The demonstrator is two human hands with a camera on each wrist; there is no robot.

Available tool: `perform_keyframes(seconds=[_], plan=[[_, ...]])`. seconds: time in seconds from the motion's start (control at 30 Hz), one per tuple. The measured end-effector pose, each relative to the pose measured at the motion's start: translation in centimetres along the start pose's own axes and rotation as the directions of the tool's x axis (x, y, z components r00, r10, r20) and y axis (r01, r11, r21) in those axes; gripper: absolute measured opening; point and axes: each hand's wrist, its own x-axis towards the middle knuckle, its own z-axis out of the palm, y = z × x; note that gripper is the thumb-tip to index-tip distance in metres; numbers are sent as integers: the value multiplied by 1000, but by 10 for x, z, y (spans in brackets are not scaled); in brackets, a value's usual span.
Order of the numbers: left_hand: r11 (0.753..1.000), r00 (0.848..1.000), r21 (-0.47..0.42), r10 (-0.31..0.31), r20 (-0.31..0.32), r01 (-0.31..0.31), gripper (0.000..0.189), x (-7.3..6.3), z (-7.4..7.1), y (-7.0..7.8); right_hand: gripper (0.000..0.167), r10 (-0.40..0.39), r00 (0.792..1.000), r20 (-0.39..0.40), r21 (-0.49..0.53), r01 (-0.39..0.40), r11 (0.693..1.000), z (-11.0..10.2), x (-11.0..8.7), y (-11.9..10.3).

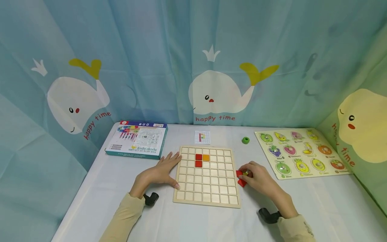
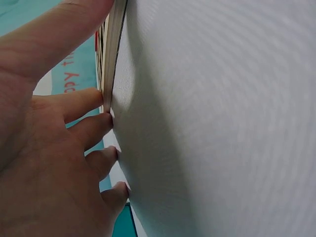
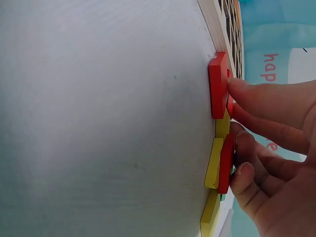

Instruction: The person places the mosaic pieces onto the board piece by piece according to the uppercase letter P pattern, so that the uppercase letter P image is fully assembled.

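Note:
A square wooden grid board [image 1: 193,191] lies on the table, with two red tiles [image 1: 198,163] and one orange tile [image 1: 206,157] in its cells. My left hand [image 1: 160,170] rests at the board's left edge, fingers spread, thumb touching the rim. On the right side, my right hand [image 1: 257,176] is over a small heap of red and yellow tiles beside the board. Its thumb and index finger pinch a red tile [image 3: 230,106] in that heap. Another red tile [image 3: 218,86] and a yellow tile [image 3: 213,163] lie close by; the hand partly hides the heap.
Behind the board lies a small printed pattern card [image 1: 202,137]. A green round piece [image 1: 246,140] sits to its right. At the back left is a flat toy box [image 1: 136,139]; a fruit puzzle board [image 1: 302,153] lies at right. Curtains [image 1: 163,67] enclose the table.

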Motion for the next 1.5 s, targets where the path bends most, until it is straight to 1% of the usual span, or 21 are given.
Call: perform_keyframes(seconds=[0.07,0.17,0.33,0.43,0.67,0.77,0.97,1.17,1.33,1.5], plan=[[1000,1000,2,4,-2,-4,116,0,0,0,14,9,1000,-7,2,-9,1000,1,1,0],[1000,1000,4,6,-2,-6,117,0,0,0,16,27,1000,-9,17,-27,1000,1,1,-1],[1000,1000,0,2,1,-2,117,1,0,-1,18,51,999,19,55,-52,997,2,2,-1],[1000,1000,-5,-4,1,4,117,1,1,-1,16,49,998,28,75,-51,996,2,2,-2],[1000,1000,-12,-14,2,14,117,0,1,-1,10,41,999,7,138,-42,990,3,4,-4],[1000,1000,-10,-15,0,15,117,0,0,-1,10,41,999,-7,159,-39,986,3,8,-8],[1000,1000,-14,-16,0,16,117,0,0,0,8,16,999,-35,192,-8,981,5,19,-19],[1000,1000,-14,-15,4,15,117,1,2,-1,11,11,999,-36,215,-3,977,10,28,-28],[1000,1000,-9,-14,5,14,117,1,2,-1,15,11,1000,-17,229,-7,973,14,35,-33],[1000,1000,-11,-4,3,4,117,1,1,0,21,-17,1000,-5,254,18,967,17,42,-38]])
